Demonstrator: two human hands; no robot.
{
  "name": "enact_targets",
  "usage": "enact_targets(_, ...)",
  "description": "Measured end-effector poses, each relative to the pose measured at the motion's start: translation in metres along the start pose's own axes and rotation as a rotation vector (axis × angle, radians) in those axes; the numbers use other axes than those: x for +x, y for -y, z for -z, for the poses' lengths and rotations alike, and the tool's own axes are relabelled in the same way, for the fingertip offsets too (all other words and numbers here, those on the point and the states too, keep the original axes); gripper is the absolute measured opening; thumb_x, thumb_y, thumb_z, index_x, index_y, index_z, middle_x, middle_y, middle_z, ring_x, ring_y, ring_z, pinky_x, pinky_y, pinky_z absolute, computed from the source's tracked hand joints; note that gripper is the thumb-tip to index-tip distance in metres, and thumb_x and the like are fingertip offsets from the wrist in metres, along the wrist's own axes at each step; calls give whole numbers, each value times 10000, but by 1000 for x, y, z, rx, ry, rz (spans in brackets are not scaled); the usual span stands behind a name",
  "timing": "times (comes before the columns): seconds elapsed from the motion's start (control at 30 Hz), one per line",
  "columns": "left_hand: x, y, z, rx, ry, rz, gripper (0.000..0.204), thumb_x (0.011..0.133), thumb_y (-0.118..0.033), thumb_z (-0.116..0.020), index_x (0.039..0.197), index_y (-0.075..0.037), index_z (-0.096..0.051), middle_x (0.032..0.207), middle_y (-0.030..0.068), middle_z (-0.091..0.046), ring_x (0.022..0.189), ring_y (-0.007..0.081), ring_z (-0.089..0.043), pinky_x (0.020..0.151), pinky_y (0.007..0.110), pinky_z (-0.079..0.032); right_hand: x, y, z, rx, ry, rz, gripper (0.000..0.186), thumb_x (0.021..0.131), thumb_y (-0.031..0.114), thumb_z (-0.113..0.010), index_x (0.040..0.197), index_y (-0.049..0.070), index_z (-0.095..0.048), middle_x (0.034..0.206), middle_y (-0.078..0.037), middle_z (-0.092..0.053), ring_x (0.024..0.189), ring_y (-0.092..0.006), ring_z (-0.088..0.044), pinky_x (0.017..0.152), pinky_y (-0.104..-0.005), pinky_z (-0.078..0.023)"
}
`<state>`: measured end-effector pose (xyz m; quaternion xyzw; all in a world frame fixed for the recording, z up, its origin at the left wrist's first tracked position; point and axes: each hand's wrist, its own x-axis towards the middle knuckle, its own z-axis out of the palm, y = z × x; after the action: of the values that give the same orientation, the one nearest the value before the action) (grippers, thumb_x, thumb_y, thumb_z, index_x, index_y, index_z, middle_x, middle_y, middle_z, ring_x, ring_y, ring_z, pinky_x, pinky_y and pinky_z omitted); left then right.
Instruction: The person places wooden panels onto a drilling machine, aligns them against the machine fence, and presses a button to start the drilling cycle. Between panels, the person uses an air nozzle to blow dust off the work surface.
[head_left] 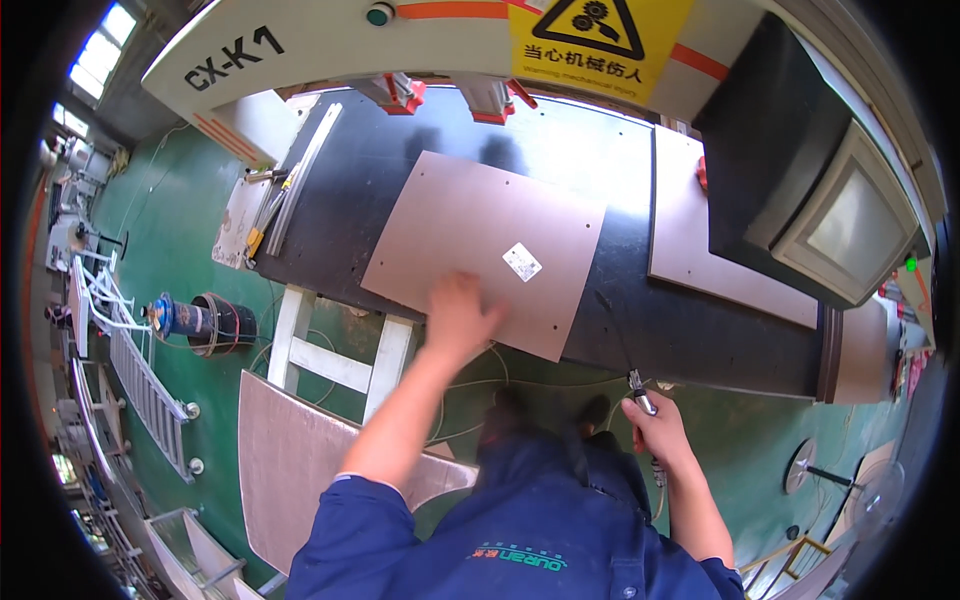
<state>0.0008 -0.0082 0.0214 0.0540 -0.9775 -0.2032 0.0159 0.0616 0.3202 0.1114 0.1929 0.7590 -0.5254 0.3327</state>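
A flat brown-grey panel (490, 240) with small holes and a white label (522, 262) lies at an angle on the dark machine table (345, 215), its near edge overhanging the table edge. Over the panel's near left part is my left hand (462, 315), blurred, thumb apart from the fingers, gripping nothing that I can see. Below the table's front edge, my right hand (657, 425) is closed around an air blow gun (643, 392). Its thin nozzle points up toward the table, and a hose runs down from the grip.
Another panel (705, 235) lies on the table's right, beneath a monitor (845, 215). Red-tipped clamps (402, 97) hang at the back. Metal strips (305, 180) and a yellow-handled tool (254, 241) lie at left. Nearer stand a white frame (335, 365) and a curved board (290, 460).
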Motion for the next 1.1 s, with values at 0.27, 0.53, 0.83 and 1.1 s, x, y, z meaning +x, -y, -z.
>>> enact_targets(0.27, 141, 75, 43, 267, -39, -153, 760, 753, -498, -704, 1286, -15, -456, 1324, 178, -489, 1178, 365, -480, 993, 481, -382, 0, -19, -24, -15, -5, -8, 305, 894, 276, -643, 734, 42, -532, 545, -14, -528, 433, -87, -508, 424, -237, -408)
enact_targets(0.53, 213, 65, 50, 253, 144, -132, 743, 649, -519, -762, 1187, -43, -572, 1223, 137, -543, 1169, 329, -498, 982, 431, -404, -19, -37, -39, 49, 3, -49, 319, 877, 285, -672, 725, 52, -517, 541, 1, -518, 461, -74, -511, 457, -245, -415)
enact_targets(0.83, 241, 42, 36, 376, 412, -74, 786, 679, -627, -692, 1240, -93, -559, 1291, 126, -507, 1243, 290, -424, 1037, 426, -349, -28, -55, -31, 101, -73, -137, 307, 881, 276, -667, 727, 53, -523, 545, 6, -519, 461, -73, -517, 461, -242, -418)
enact_targets(1.1, 231, -5, 0, 243, 461, -310, 692, 722, -510, -732, 1223, -73, -539, 1218, 114, -515, 1196, 285, -433, 1034, 403, -327, -14, -43, -34, 79, -62, -107, 329, 877, 304, -671, 726, 50, -524, 548, -4, -514, 470, -87, -514, 479, -266, -421)
